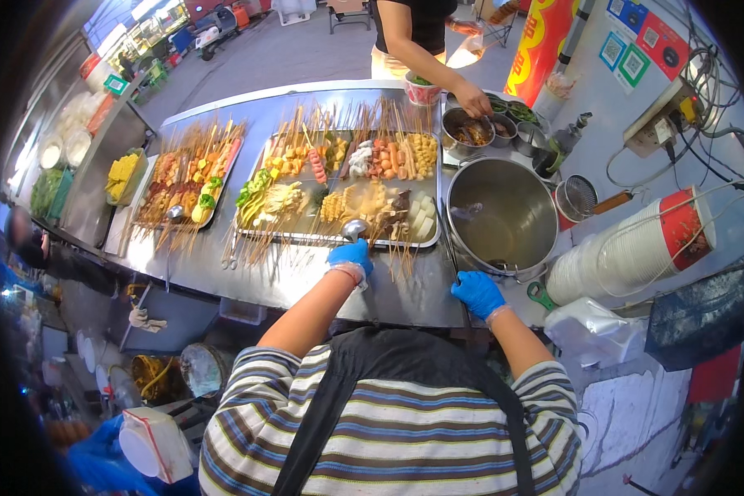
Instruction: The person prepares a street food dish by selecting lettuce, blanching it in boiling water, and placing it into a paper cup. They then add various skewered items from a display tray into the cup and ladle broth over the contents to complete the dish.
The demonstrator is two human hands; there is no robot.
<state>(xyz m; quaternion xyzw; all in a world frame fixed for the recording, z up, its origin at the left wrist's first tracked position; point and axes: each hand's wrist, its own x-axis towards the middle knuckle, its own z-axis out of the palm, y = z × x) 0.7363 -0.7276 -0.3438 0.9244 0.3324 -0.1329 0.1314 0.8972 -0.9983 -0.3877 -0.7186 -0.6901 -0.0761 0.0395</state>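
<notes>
My left hand (350,255), in a blue glove, is closed at the front rim of a large metal tray (341,239) of skewered food. It grips a metal ladle (354,230), whose bowl lies over the skewers. My right hand (478,293), gloved the same way, is closed around long, dark, thin utensils (451,248), perhaps chopsticks or tongs. They point away from me between the tray and a deep stainless steel pot (502,214) of cloudy liquid. Vegetables, sausages, tofu-like pieces and white blocks (423,214) fill the tray, their sticks pointing outward.
Across the counter (260,282), another person's hand (474,99) reaches over a sauce bowl (468,133) beside a paper bucket (422,92). A second skewer tray (214,214) stands left. Stacked paper bowls (620,248), a wire strainer (576,197) and hanging cables (713,80) crowd the right.
</notes>
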